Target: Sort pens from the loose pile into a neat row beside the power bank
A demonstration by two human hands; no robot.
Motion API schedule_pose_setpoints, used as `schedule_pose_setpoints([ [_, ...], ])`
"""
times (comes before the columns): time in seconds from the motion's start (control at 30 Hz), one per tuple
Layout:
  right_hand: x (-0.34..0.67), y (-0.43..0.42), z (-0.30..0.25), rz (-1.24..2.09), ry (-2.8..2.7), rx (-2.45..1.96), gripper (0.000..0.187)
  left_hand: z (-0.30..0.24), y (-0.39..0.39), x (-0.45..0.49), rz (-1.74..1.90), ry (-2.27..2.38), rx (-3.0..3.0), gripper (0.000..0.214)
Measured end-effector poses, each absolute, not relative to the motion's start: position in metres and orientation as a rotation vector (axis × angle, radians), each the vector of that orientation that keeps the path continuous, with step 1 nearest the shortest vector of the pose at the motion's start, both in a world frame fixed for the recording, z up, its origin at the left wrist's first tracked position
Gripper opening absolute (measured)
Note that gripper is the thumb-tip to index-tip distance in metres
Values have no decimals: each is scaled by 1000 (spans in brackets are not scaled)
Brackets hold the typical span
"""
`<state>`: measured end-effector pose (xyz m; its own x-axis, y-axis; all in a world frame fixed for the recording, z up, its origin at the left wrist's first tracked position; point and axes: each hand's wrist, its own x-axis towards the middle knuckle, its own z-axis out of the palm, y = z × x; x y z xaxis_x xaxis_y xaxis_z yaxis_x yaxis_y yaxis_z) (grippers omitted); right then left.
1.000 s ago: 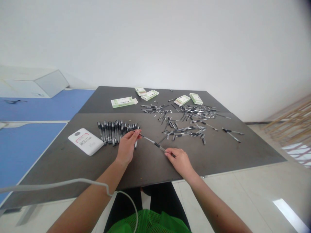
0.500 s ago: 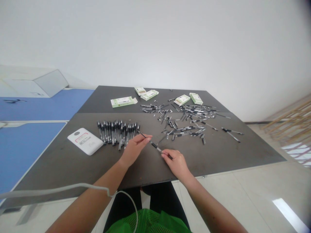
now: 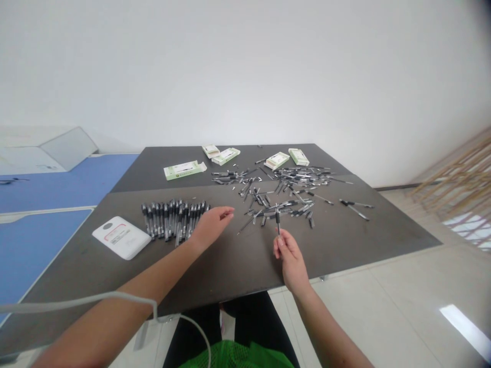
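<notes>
My right hand is closed on a black pen and holds it upright above the dark table, just in front of the scattered pile of pen parts. My left hand hovers with fingers stretched out and nothing in it, right beside the right end of a row of assembled black pens. A single thin refill lies between the two hands.
A white flat device lies left of the pen row. Several green-and-white pen boxes sit at the table's far side. Blue tables stand at left. A grey cable crosses my left arm. Tiled floor lies right of the table.
Both hands held one pen between them before. My left hand has let go and opened near the pen row. My right hand has turned the pen upright and moved right.
</notes>
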<state>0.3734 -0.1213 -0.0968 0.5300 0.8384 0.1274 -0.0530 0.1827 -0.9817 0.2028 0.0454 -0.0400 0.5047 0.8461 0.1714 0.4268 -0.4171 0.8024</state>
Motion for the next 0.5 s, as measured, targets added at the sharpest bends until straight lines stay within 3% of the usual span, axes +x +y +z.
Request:
schedule_pose_setpoints([
  [0.5, 388, -131, -110, 640, -690, -1345, 27, -55, 117, 257, 430, 1253, 2562, 26],
])
